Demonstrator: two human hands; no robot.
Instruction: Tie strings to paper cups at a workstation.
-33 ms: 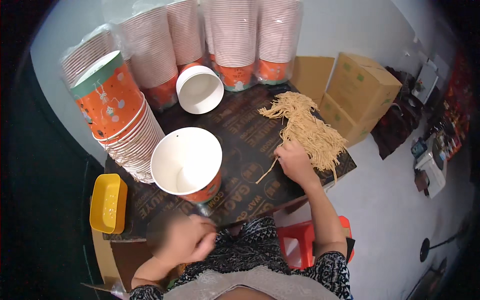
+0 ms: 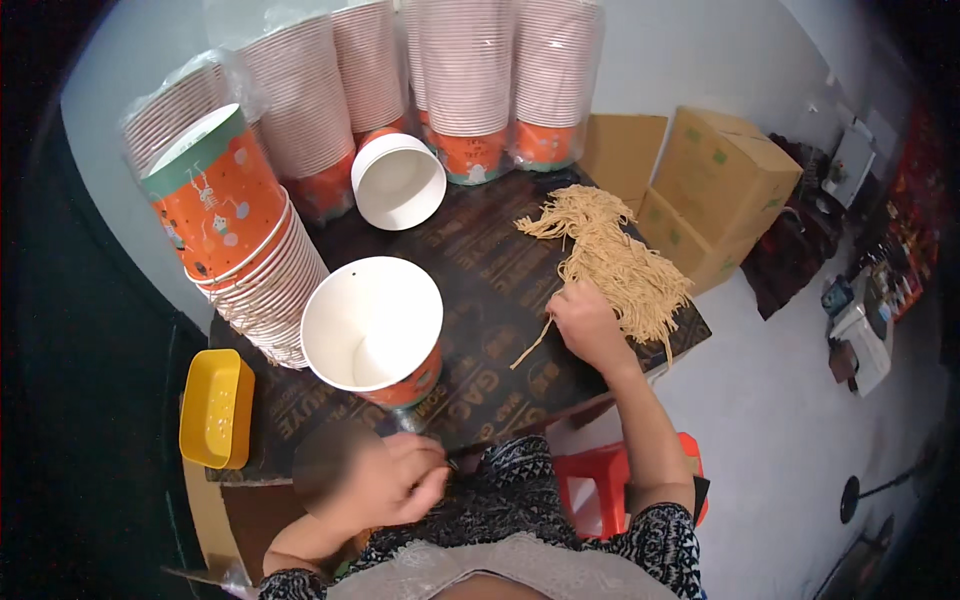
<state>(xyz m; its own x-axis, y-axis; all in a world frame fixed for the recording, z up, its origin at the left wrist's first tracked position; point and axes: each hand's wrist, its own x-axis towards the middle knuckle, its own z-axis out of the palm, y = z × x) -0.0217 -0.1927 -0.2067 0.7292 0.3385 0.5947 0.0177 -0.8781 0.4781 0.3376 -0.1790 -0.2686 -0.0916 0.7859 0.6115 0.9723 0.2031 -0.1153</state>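
Note:
My right hand (image 2: 590,322) is at the near edge of a heap of tan cords (image 2: 630,270). Its fingers pinch a cord, whose end (image 2: 530,350) trails over the dark tabletop toward me. My left hand (image 2: 400,478) hovers by the table's front edge with its fingers curled closed; whatever may lie inside them is hidden. Just beyond it stands an upright white-lined paper bucket (image 2: 375,320) with an orange outside and a small dark hole near its rim.
A nested stack of orange paper buckets (image 2: 220,200) leans at the left, beside a yellow tray (image 2: 215,410) holding small bits. Another bucket (image 2: 400,185) lies tipped before wrapped bucket stacks (image 2: 465,80). Cardboard boxes (image 2: 725,165) and a red stool (image 2: 590,480) flank the table (image 2: 480,270).
My left hand has shifted slightly to the right, its fingers still curled. My right hand stays at the cord heap with the pinched cord.

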